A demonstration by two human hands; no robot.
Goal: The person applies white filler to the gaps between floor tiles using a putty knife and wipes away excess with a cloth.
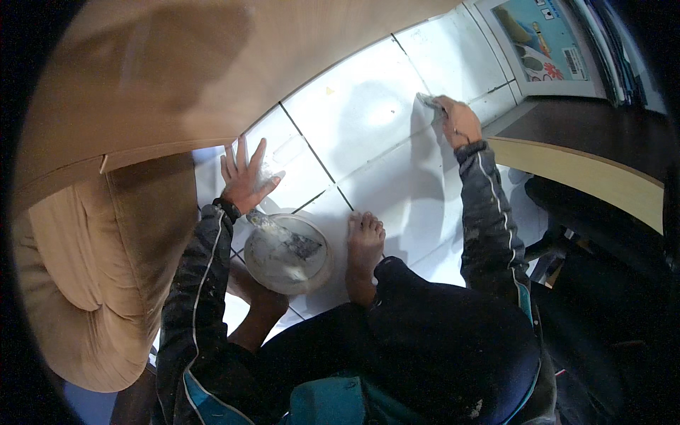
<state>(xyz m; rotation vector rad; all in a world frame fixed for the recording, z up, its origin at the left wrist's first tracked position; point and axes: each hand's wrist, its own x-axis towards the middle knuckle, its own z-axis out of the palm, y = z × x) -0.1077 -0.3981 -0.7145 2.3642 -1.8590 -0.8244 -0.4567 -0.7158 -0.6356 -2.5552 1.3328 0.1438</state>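
Note:
My left hand rests on the white floor tiles beside the wooden panel, its fingers spread and nothing in them. Farther off to the right, my right hand is closed on a small grey rag-like piece held low at the tiles; its exact kind is unclear. Between my feet, close to my left wrist, stands a round whitish bucket. A smeared trowel-like tool leans inside it, its handle end over the rim near my left hand. What else the bucket holds is hard to make out.
A tan wooden panel fills the upper left, with a brown cushioned seat below it. At the right, a shelf edge juts out beneath a box and upright folders. Dark joints cross the white tiles.

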